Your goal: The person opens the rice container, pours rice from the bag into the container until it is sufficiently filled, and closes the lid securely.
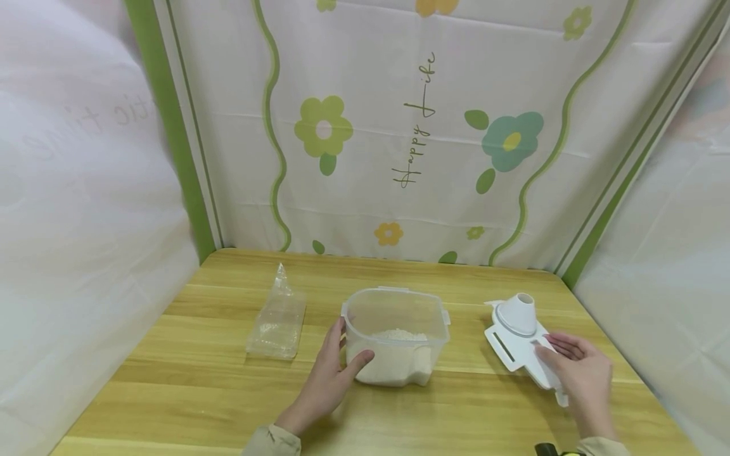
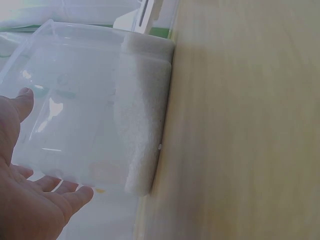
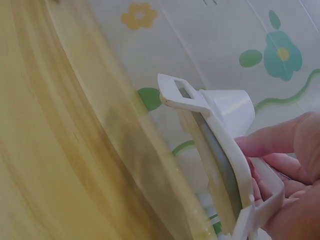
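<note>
A clear plastic container (image 1: 393, 345), its top uncovered, stands upright on the table with white rice-like grains (image 2: 142, 115) in its lower part. At its left corner is my left hand (image 1: 327, 373), the thumb toward the front wall and the fingers spread along the left side. My right hand (image 1: 582, 373) pinches a white plastic lid (image 1: 521, 348) between thumb and fingers at its right edge. A cone-shaped spout (image 1: 518, 313) rises from the lid's far end. In the right wrist view the lid (image 3: 225, 145) is seen edge-on, close over the wooden surface.
A crumpled clear plastic bag (image 1: 277, 326) lies to the left of the container on the wooden table (image 1: 188, 367). Part of a black and yellow object (image 1: 547, 449) shows at the bottom edge. Printed fabric curtains (image 1: 365, 190) close off the back and both sides.
</note>
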{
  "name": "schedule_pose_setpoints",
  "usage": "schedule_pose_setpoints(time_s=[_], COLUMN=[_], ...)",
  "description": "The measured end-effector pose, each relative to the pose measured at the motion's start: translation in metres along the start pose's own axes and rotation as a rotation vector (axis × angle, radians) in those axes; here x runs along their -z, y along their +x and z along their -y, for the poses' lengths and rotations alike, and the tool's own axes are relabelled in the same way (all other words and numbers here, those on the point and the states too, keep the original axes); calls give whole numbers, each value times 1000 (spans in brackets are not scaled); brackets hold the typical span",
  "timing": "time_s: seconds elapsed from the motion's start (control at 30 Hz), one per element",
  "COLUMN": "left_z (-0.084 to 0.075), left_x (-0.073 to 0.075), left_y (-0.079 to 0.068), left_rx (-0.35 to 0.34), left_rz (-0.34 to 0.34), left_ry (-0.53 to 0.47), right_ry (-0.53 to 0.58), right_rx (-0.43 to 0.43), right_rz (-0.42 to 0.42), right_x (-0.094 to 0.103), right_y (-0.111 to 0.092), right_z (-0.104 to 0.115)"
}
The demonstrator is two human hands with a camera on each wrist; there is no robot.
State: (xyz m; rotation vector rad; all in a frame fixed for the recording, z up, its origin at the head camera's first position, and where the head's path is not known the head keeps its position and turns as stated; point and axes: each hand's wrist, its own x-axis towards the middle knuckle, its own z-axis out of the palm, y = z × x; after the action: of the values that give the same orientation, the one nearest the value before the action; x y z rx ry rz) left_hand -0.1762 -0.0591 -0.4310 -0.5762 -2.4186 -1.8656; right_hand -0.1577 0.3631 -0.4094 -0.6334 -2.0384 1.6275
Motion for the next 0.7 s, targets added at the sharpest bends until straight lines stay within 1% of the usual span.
schedule_pose_setpoints(time_s=[0.17,0.4,0.7], left_z=[0,0,1], left_x=[0,0,0], left_y=[0,0,1], left_rx=[6,6,-5], left_rz=[4,1,2], left_ry=[-2,-3,5], right_ry=[0,13,107], right_rx=[-1,25,9], right_rz=[12,36,65], right_x=[-5,-9,-11], right_y=[-3,-8,-15], right_z=[4,8,19])
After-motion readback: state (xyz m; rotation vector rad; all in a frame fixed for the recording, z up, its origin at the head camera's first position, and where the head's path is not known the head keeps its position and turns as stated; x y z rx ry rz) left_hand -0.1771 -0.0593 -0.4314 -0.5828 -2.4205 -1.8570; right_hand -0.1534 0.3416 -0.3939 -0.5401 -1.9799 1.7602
